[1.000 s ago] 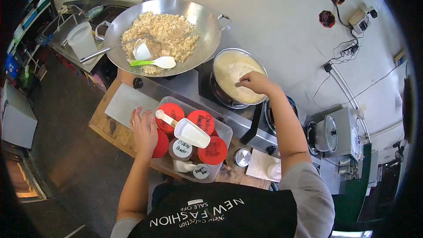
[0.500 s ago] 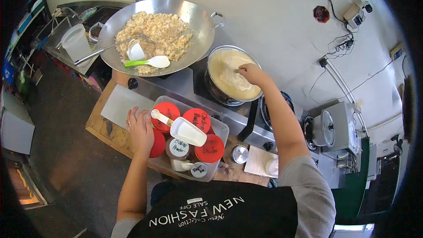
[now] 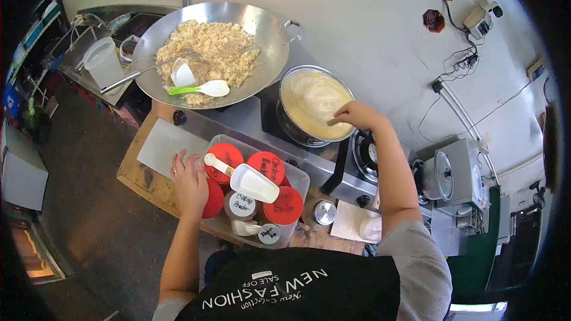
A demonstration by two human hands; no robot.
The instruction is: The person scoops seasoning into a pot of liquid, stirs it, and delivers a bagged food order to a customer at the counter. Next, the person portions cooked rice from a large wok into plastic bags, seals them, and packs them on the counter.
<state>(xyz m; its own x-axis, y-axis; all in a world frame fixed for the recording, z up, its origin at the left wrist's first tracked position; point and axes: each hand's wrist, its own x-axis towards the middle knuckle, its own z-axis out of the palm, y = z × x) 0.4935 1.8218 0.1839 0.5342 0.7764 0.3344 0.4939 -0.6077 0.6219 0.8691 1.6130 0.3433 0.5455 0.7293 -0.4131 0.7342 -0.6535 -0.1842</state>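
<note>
My right hand (image 3: 360, 116) is over the near right rim of a steel pot (image 3: 286, 120) of thick, pale yellow liquid (image 3: 297, 104). Its fingers are pinched together; a short dark bit shows at the fingertips, and I cannot make out what they hold. Swirled pale froth (image 3: 321, 96) lies across the liquid. My left hand (image 3: 189, 179) rests with fingers stretched at the left side of a clear plastic bin (image 3: 304, 181), beside a red-lidded jar (image 3: 214, 199). The bin holds several lidded jars, with a white scoop (image 3: 253, 183) lying across the lids.
A large wok (image 3: 270, 53) of crumbly food holds a green-handled spatula (image 3: 199, 88), a white cup (image 3: 182, 74) and a long-handled metal tool (image 3: 140, 72). A white board (image 3: 169, 145) lies by my left hand. Another burner (image 3: 366, 153) sits under my right forearm.
My right hand has moved from over the middle of the pot toward its near right rim. The froth has changed shape. My left hand stays by the bin.
</note>
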